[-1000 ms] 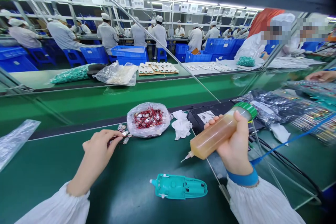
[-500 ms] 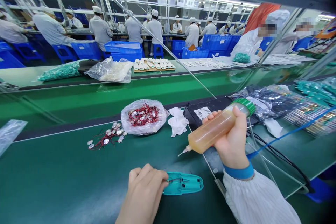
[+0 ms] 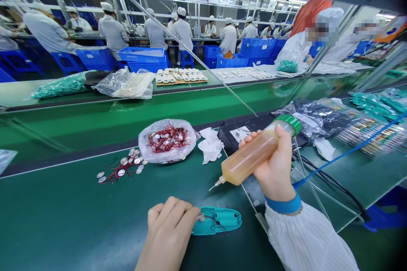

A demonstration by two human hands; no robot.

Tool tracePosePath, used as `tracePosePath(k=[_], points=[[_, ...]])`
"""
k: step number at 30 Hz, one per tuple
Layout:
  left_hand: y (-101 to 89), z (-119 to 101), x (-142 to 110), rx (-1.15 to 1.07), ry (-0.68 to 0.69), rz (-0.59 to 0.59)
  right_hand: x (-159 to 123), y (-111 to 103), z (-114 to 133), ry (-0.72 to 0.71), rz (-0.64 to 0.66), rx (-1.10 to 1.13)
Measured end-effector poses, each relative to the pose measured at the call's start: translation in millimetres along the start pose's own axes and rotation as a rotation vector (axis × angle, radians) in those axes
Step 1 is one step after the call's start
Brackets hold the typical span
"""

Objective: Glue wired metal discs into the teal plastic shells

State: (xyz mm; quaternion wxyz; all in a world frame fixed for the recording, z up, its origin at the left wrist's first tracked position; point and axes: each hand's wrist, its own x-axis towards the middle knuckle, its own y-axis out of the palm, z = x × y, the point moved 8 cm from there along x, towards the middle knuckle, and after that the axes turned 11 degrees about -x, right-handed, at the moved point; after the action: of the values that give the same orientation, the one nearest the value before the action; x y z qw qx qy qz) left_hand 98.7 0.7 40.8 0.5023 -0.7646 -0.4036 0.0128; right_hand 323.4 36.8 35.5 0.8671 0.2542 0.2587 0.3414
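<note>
My right hand (image 3: pixel 276 165) is wrapped round a squeeze bottle (image 3: pixel 251 159) of amber liquid with a green cap. The bottle is tilted, its thin needle tip pointing down and left above the bench. My left hand (image 3: pixel 171 224) is closed at the left end of a teal plastic shell (image 3: pixel 229 219) lying on the bench. By its fingertips shows a small round metal disc (image 3: pixel 202 217) with thin dark wires, inside the shell. The wires run along the shell, and one end reaches over its lower edge. The fingers hide the shell's left end.
Loose wired discs (image 3: pixel 121 172) lie beside a plastic bag (image 3: pixel 168 159) full of them. Crumpled white tissue (image 3: pixel 210 145) sits near a black box (image 3: pixel 233 129). A blue cord (image 3: pixel 349 152) runs from my right wristband. Beyond the green belt (image 3: pixel 127 120), people in white work.
The disc, hidden before, now shows by my left fingertips, and its wires have shifted toward the shell's lower edge. The view has swung slightly right. My right hand keeps its hold on the bottle.
</note>
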Motion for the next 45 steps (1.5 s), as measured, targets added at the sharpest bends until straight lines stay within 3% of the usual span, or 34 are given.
tracePosePath(k=[7, 11, 15, 19, 23, 28, 34, 40, 45], points=[[-9.8, -7, -1, 0.101, 0.022, -0.066, 0, 0, 0, 0.003, -0.003, -0.010], [6.0, -14, -3, 0.155, 0.021, -0.064, 0, -1, 0, 0.020, -0.028, -0.014], [16.8, -26, -7, 0.283, 0.092, -0.140, 1, -2, 2, -0.002, -0.013, -0.019], [32.3, -32, -3, 0.381, 0.128, -0.038, 2, -2, 2, -0.002, -0.008, -0.023], [36.9, -30, -2, 0.386, 0.098, -0.065, 1, -2, 1, 0.025, -0.016, -0.017], [18.2, -25, -13, 0.313, 0.098, -0.205, 0, -1, 2, 0.016, -0.011, -0.017], [-3.8, 7, -24, 0.150, -0.064, -0.055, 0, -2, 1, 0.013, -0.012, -0.029], [20.3, 31, -28, -0.026, -0.146, 0.126, -2, -2, 1, 0.029, -0.034, -0.036], [25.3, 32, -13, -0.129, -0.127, 0.238, -2, -2, 1, 0.019, -0.028, -0.046]])
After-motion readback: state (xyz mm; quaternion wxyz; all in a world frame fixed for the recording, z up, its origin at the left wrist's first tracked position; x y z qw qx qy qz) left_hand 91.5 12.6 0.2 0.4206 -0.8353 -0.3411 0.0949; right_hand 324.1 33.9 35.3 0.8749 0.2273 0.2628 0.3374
